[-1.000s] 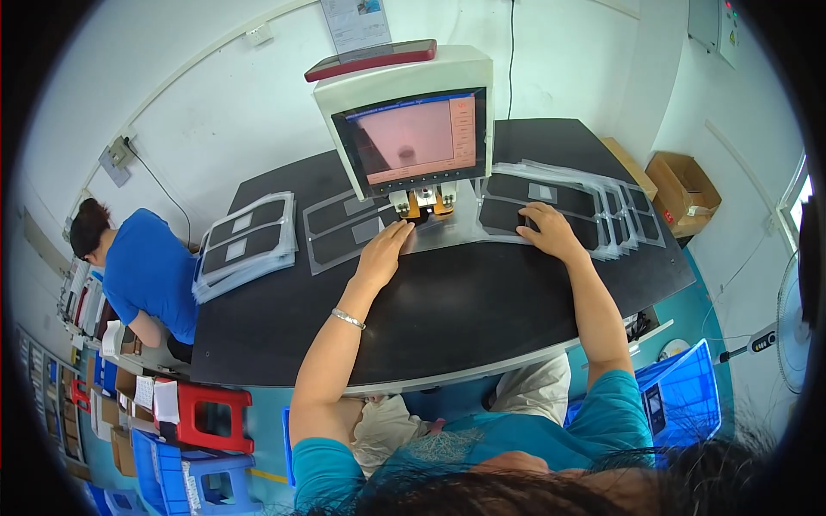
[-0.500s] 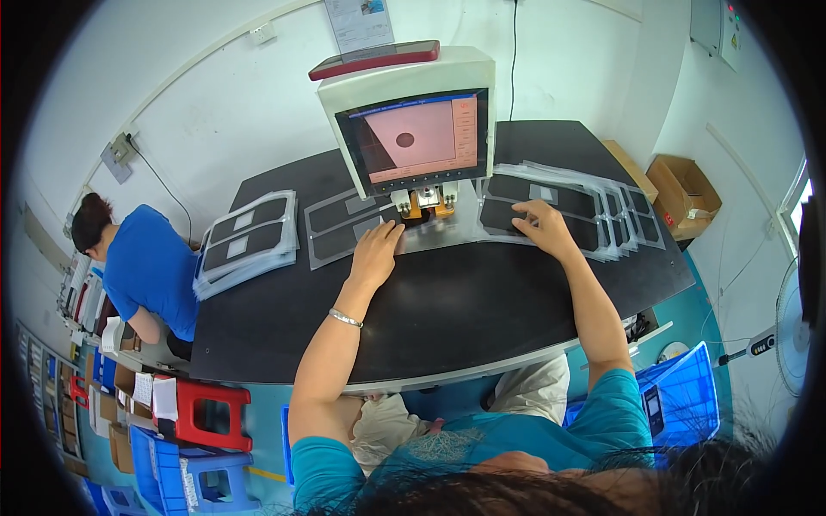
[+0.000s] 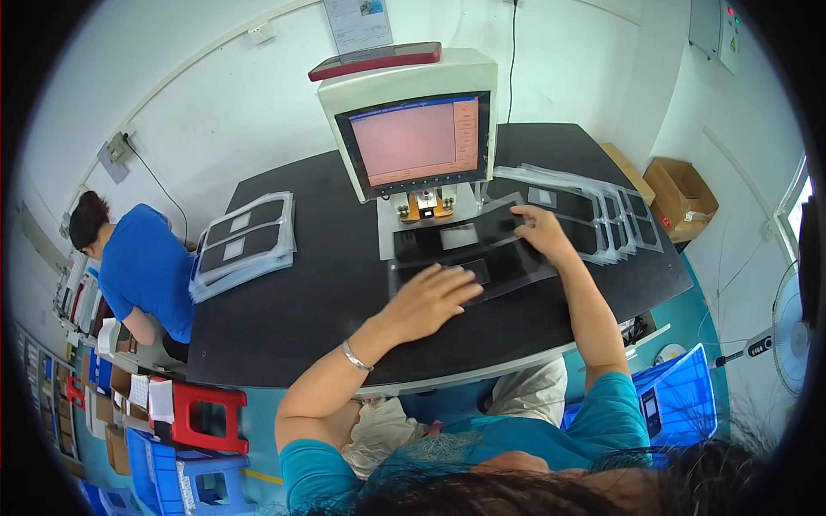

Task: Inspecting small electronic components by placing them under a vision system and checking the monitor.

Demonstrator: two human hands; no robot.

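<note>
A clear plastic sheet with black panels point(image 3: 499, 254) lies slantwise in front of the machine, partly over its light metal base plate point(image 3: 386, 232). My left hand point(image 3: 433, 301) rests palm down over the sheet's near left part, slightly blurred, with fingers stretched. At the sheet's right end, my right hand point(image 3: 542, 235) pinches the edge between thumb and fingers. Just behind the sheet is the machine's orange-and-black working head point(image 3: 425, 207). Above it, the monitor point(image 3: 404, 140) shows a plain pink picture.
A fanned stack of similar sheets point(image 3: 602, 211) lies on the right of the black table point(image 3: 335, 335), another stack point(image 3: 243, 245) on the left. A co-worker in blue point(image 3: 151, 267) bends at far left. An open cardboard box point(image 3: 680, 198) and a fan point(image 3: 792, 327) stand at right.
The sheet on the machine's left has moved right and toward me, out from the working head. My left hand shifted right and nearer. The dark dot left the monitor picture.
</note>
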